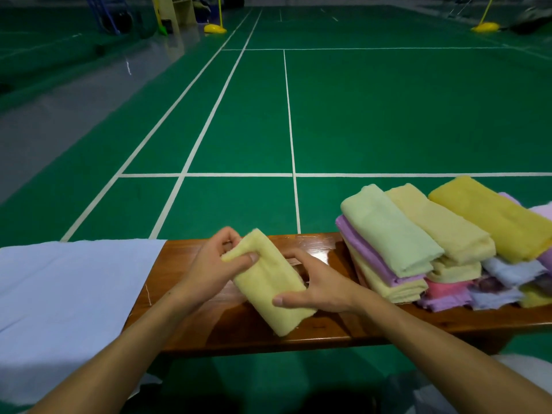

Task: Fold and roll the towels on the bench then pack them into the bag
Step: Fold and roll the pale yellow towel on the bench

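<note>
A pale yellow towel [268, 279], folded into a narrow strip, lies slanted on the wooden bench [328, 330]. My left hand [215, 264] pinches its far end, thumb on top and fingers curled behind. My right hand [316, 288] grips the strip's right edge near the middle, thumb across the top. A pile of folded towels [433, 243] in green, yellow, purple, pink and light blue sits on the bench to the right. A light blue fabric, perhaps the bag [65, 294], covers the bench's left end.
Green court floor [358, 115] with white lines stretches beyond the bench. Yellow post bases [214, 28] stand far off. Something grey and crumpled [433, 392] lies by my right forearm at the bottom right.
</note>
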A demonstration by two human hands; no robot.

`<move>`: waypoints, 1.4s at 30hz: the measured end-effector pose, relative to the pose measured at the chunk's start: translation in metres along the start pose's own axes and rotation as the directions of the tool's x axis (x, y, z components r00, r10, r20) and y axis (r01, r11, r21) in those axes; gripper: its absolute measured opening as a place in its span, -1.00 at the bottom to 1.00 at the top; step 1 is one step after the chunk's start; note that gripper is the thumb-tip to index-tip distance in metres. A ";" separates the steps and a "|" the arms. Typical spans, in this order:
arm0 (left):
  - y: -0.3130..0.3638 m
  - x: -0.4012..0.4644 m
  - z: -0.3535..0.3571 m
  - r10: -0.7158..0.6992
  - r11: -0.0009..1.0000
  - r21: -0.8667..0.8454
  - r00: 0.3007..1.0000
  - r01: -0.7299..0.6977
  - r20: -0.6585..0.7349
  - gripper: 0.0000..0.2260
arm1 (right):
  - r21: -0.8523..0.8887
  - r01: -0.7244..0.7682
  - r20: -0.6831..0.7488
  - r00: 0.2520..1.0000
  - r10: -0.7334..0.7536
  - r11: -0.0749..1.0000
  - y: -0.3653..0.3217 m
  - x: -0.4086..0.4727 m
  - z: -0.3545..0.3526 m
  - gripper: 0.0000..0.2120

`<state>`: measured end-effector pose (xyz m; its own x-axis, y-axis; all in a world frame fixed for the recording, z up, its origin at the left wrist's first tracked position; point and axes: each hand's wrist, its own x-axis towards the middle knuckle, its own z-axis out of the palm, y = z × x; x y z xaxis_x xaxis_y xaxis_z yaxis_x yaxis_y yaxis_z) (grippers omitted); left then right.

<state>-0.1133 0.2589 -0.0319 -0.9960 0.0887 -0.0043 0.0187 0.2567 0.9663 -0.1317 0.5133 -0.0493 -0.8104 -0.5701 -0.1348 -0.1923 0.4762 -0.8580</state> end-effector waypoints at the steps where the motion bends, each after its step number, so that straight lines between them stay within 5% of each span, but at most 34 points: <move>1: 0.005 -0.001 0.000 -0.003 1.000 -0.008 0.999 0.002 -0.047 -0.64 | 0.006 0.024 -0.013 1.000 -0.024 1.000 -0.004 -0.006 -0.004 -0.23; 9: 0.040 0.006 0.031 0.053 0.994 -0.079 0.981 -0.069 -0.186 -0.73 | -0.013 0.214 -0.279 0.937 -0.209 0.977 -0.024 -0.069 -0.047 -0.47; 19: 0.119 0.049 0.142 0.125 0.981 -0.130 0.985 -0.141 -0.122 -0.77 | -0.155 0.247 -0.687 0.669 -0.284 0.956 -0.005 -0.151 -0.134 -0.71; 29: 0.189 0.132 0.309 0.135 0.991 -0.019 0.990 -0.134 0.051 -0.65 | -0.061 0.066 -0.899 0.429 -0.084 0.996 0.065 -0.223 -0.238 -0.92; 33: 0.209 0.171 0.376 0.184 0.981 0.052 0.981 -0.187 0.065 -0.72 | -0.049 -0.011 -0.931 0.362 -0.042 0.999 0.101 -0.234 -0.262 -0.81; 37: 0.217 0.205 0.430 0.252 0.939 0.211 0.961 -0.272 0.117 -0.72 | 0.021 -0.132 -0.976 0.212 0.049 0.991 0.133 -0.234 -0.281 -0.78; 42: 0.193 0.215 0.461 0.261 0.778 0.508 0.925 -0.370 0.274 -0.75 | 0.088 -0.358 -0.925 0.317 0.210 0.930 0.163 -0.232 -0.290 -0.71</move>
<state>-0.2837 0.7709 0.0346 -0.8932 0.4130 0.1781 0.4273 0.6555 0.6227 -0.1352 0.9173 -0.0141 -0.8089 0.5387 0.2357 0.1603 0.5876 -0.7931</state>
